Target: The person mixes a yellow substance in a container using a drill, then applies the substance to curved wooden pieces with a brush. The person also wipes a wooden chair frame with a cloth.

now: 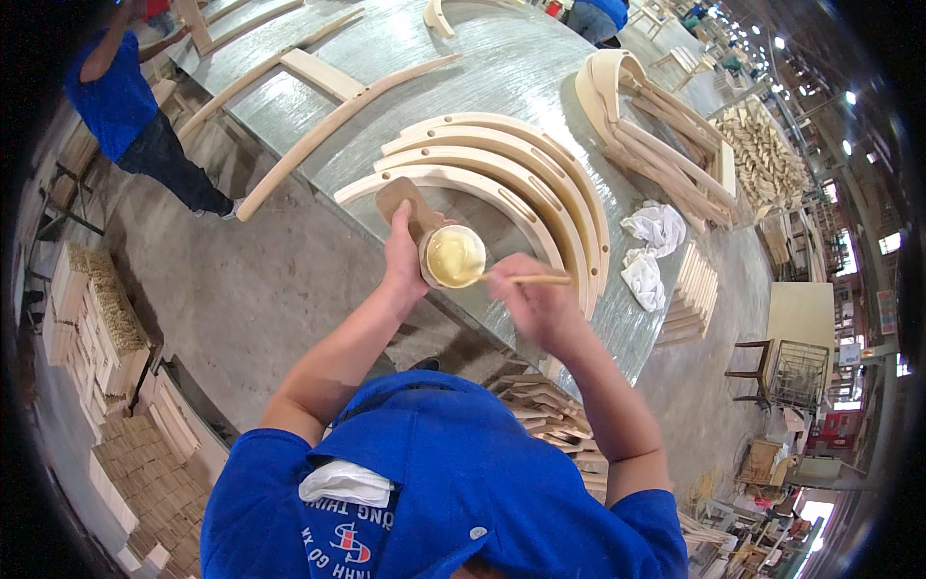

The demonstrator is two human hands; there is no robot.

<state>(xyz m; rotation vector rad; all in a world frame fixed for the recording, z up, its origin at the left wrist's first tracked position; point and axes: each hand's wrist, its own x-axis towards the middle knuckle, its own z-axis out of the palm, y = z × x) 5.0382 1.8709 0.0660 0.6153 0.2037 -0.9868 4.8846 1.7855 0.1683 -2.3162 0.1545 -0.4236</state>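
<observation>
The left hand [407, 256] has its fingers wrapped around a round cup [453, 257] of pale yellow paste, a flat brown piece [413, 205] jutting out past the thumb. The cup tilts its mouth toward the wearer, probably so the contents stay visible and reachable. The right hand [538, 301], blurred, pinches a slim wooden stick [540, 280] whose end meets the cup's rim. Both hands are above the near edge of the metal-topped desk [521, 82], where curved wooden rails [502, 166] lie nested, presumably to save space; crumpled white rags [658, 228] lie nearby, perhaps for wiping.
</observation>
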